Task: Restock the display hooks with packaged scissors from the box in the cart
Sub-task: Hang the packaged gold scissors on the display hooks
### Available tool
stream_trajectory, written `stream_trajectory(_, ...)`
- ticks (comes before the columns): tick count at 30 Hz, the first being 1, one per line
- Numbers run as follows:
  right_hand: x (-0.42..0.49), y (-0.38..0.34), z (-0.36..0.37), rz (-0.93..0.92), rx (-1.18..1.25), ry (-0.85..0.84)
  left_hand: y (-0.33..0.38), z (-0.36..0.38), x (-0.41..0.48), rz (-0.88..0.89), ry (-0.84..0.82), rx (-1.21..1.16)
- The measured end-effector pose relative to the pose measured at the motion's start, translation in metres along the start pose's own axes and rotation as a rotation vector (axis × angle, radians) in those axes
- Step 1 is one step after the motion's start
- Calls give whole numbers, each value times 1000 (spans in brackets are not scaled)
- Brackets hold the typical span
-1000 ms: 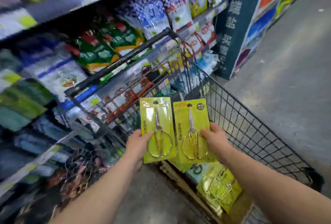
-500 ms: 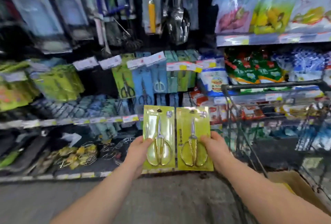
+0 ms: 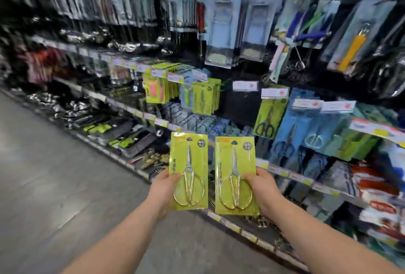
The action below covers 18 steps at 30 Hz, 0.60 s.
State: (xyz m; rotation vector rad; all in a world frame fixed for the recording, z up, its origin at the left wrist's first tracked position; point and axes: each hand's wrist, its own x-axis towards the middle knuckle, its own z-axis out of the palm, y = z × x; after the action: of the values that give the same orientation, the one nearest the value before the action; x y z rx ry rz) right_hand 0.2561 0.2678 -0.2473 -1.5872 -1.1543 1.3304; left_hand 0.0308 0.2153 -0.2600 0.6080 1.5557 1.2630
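Note:
My left hand [image 3: 163, 188] grips the lower left edge of one lime-green card pack of gold-handled scissors [image 3: 190, 159]. A second matching scissors pack [image 3: 235, 164] is held by its lower right edge in my right hand [image 3: 262, 186]. Both packs stand upright, side by side, in front of the shelving. Behind them, display hooks carry more green scissors packs [image 3: 206, 96] and a single green pack [image 3: 268, 113] beside blue scissors packs [image 3: 306, 129]. A bare dark panel [image 3: 241, 109] lies between those hooks. The cart and its box are out of view.
Shelving with hanging kitchen tools [image 3: 350, 39] fills the upper frame. Low shelves with price-label strips [image 3: 252, 230] run diagonally from the left to the lower right. Grey aisle floor [image 3: 54, 175] spreads to the left.
The view has swung left, from the cart to the shelf wall, and the cart has left the frame. Both hands still hold their scissors packs upright side by side.

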Motion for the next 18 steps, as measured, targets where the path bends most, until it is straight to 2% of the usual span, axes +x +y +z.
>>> stream_trajectory(6,71,-25,82,-1,-34,-164,28,-46,58,21,152,-3)
stream_trajectory(11,151,-42,139,18,-28,-196,65,-64,121,8,235,16)
stream_trajectory(18,231,-81,171,22,-30,-202,109,-45,193,9,210,57)
